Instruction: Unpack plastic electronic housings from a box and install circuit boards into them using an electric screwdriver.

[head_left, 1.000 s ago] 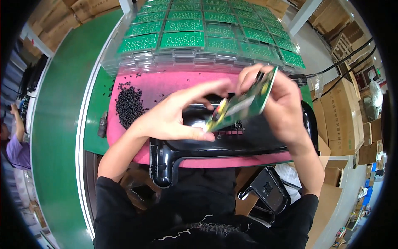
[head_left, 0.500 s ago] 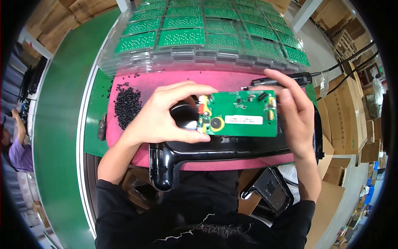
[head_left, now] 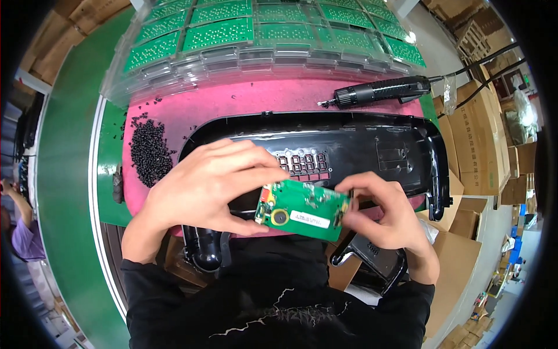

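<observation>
A green circuit board (head_left: 311,205) with a white label and a round black part hangs tilted between my hands. My left hand (head_left: 212,186) pinches its left end between thumb and fingers. At the opposite end, my right hand (head_left: 381,210) grips the short edge with thumb and fingertips. Beneath and beyond the board lies a large black plastic housing (head_left: 349,136), its inner side facing up. Digit-shaped cut-outs (head_left: 305,164) show in the middle of that housing.
Small black screws (head_left: 150,152) lie heaped on the pink mat (head_left: 215,96). A black electric screwdriver (head_left: 383,91) rests at the back right. Stacked clear trays (head_left: 232,61) of green boards stand behind. Another black plastic part (head_left: 378,262) sits low on the right; a person (head_left: 28,232) is far left.
The circuit board has come down toward me and tilted, uncovering the cut-outs in the housing. My right hand, blurred beside the board's right end before, now grips that end.
</observation>
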`<state>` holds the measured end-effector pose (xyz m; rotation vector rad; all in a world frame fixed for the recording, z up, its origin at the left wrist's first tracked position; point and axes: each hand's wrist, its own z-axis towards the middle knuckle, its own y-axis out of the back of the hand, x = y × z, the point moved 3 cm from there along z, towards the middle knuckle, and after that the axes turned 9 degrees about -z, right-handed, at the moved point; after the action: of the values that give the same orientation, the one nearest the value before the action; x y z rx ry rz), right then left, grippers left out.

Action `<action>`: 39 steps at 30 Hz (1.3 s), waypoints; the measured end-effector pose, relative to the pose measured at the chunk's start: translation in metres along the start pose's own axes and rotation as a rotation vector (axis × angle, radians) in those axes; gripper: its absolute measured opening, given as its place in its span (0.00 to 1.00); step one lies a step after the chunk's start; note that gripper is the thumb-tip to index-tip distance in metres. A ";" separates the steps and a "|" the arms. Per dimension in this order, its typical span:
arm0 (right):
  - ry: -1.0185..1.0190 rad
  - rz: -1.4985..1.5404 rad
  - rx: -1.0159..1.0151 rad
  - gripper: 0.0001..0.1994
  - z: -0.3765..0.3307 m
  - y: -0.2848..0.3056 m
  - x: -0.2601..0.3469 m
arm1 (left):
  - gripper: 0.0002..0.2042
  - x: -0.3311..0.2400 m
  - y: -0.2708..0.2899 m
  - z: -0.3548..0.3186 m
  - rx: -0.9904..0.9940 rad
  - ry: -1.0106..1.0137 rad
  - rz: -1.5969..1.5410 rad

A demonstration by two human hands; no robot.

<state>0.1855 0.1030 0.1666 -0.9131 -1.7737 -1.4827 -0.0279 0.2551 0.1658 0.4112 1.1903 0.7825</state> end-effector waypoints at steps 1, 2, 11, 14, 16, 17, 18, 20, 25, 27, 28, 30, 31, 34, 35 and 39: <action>0.075 0.009 -0.020 0.25 0.001 0.001 0.000 | 0.31 0.003 0.002 0.000 -0.022 0.025 -0.011; 0.045 -0.006 -0.005 0.31 0.000 0.003 -0.003 | 0.31 0.005 0.002 0.000 -0.033 0.046 -0.025; 0.321 -0.323 -0.223 0.27 0.038 0.014 -0.029 | 0.32 0.016 -0.009 0.003 -0.083 0.275 0.122; 0.314 -0.338 -0.239 0.27 0.041 0.012 -0.031 | 0.32 0.016 -0.011 0.005 -0.069 0.256 0.204; 0.304 -0.342 -0.241 0.26 0.041 0.010 -0.031 | 0.32 0.015 -0.012 0.005 -0.046 0.294 0.230; 0.306 -0.355 -0.242 0.26 0.041 0.010 -0.030 | 0.32 0.015 -0.012 0.005 -0.043 0.295 0.227; 0.307 -0.368 -0.243 0.26 0.042 0.009 -0.030 | 0.32 0.016 -0.012 0.005 -0.027 0.312 0.237; 0.309 -0.370 -0.246 0.26 0.042 0.009 -0.031 | 0.32 0.016 -0.012 0.005 -0.006 0.330 0.244; 0.301 -0.398 -0.245 0.26 0.043 0.009 -0.031 | 0.33 0.016 -0.014 0.006 0.016 0.364 0.264; 0.294 -0.411 -0.236 0.27 0.043 0.009 -0.032 | 0.33 0.016 -0.014 0.006 0.022 0.362 0.272; 0.292 -0.410 -0.235 0.27 0.043 0.008 -0.032 | 0.33 0.016 -0.015 0.006 0.025 0.360 0.282; 0.298 -0.415 -0.233 0.27 0.043 0.008 -0.033 | 0.33 0.016 -0.015 0.006 0.028 0.364 0.279; 0.297 -0.414 -0.231 0.27 0.043 0.008 -0.033 | 0.33 0.017 -0.015 0.006 0.030 0.368 0.278; 0.285 -0.433 -0.229 0.27 0.041 0.007 -0.031 | 0.33 0.014 -0.015 0.006 0.027 0.359 0.282; 0.278 -0.434 -0.230 0.27 0.041 0.007 -0.031 | 0.33 0.014 -0.015 0.006 0.026 0.359 0.281; 0.271 -0.433 -0.233 0.27 0.042 0.007 -0.029 | 0.33 0.014 -0.014 0.005 0.024 0.349 0.286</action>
<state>0.2051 0.1426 0.1396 -0.4142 -1.6856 -2.0139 -0.0165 0.2564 0.1490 0.4839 1.4857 1.1204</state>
